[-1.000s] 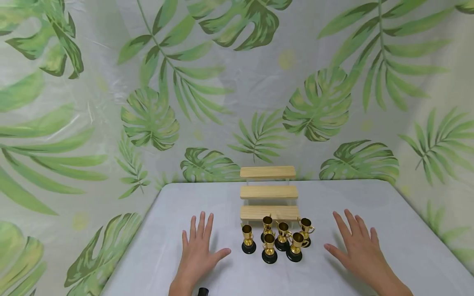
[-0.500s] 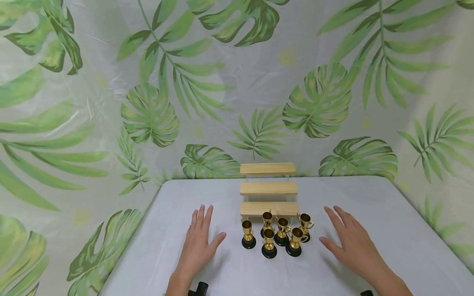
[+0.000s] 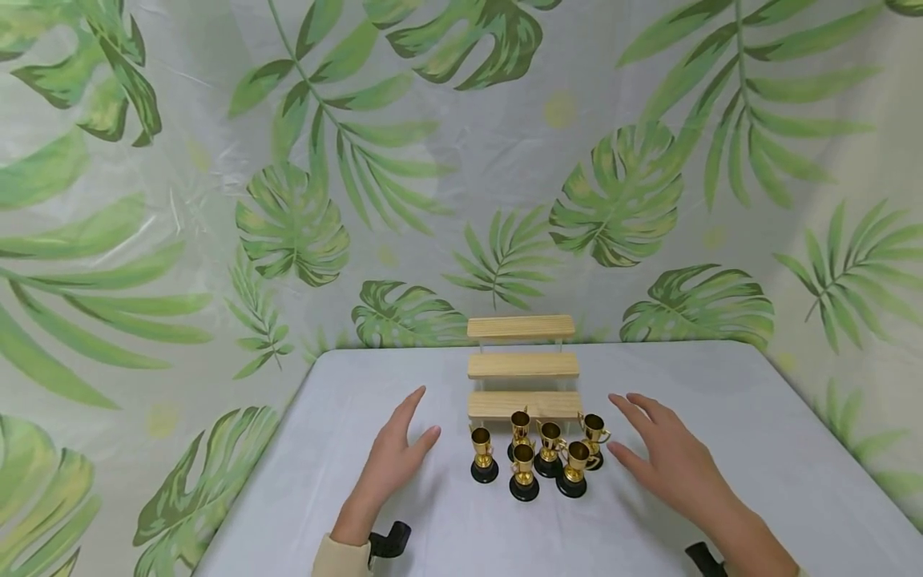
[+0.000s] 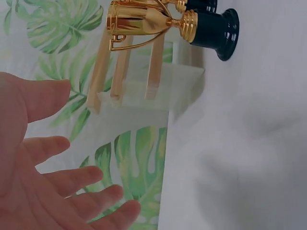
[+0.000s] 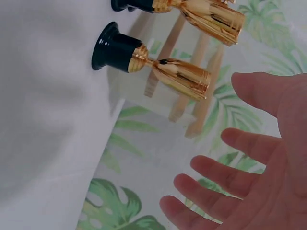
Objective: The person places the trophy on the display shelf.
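Observation:
Several small gold trophy cups with black bases stand upright in a cluster on the white table, among them a leftmost trophy (image 3: 483, 455) and a front right trophy (image 3: 574, 470). My left hand (image 3: 392, 457) hovers left of the cluster, fingers extended, thumb toward the leftmost trophy and apart from it. On the other side my right hand (image 3: 671, 457) is held close to the right-hand trophies, its fingers spread and holding nothing. The left wrist view has a trophy (image 4: 148, 21) beyond the thumb; in the right wrist view a trophy (image 5: 182, 78) stands beyond the fingertips.
Directly behind the trophies is a three-tier stand with light wooden shelves (image 3: 522, 365) and clear side supports. The white tabletop (image 3: 339, 385) ends at a leaf-patterned curtain (image 3: 425, 200) at the back and sides. Black wrist mounts (image 3: 390, 539) are strapped near my hands.
Both hands have moved inward toward the trophies, the right one nearer to them. The left hand has turned onto its side, thumb up. The trophies and stand have stayed in place.

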A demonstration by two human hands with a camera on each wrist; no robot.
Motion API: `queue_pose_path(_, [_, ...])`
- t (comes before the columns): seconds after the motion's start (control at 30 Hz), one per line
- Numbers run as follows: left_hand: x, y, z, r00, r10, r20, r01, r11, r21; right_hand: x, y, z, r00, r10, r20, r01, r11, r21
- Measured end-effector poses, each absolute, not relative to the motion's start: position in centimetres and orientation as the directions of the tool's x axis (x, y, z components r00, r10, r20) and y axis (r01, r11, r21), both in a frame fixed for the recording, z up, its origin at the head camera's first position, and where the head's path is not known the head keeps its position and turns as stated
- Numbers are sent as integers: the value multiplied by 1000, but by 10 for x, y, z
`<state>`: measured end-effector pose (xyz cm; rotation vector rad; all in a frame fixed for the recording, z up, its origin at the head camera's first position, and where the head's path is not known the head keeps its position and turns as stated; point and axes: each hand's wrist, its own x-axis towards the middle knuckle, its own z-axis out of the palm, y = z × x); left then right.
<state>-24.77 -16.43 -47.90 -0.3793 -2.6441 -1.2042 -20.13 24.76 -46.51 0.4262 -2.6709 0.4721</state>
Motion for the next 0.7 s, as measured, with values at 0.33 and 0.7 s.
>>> queue_pose_path(0.33, [-278,-156,-481,-976,164,143,193,346,918,-211,234,-462,-867,-203,455,-359,888,-288])
queue_pose_path(0.7, [-307,-141,-490,-989,149,-6,27,220,975,-223,226,-459,-874,-213,436,-343,907,-245])
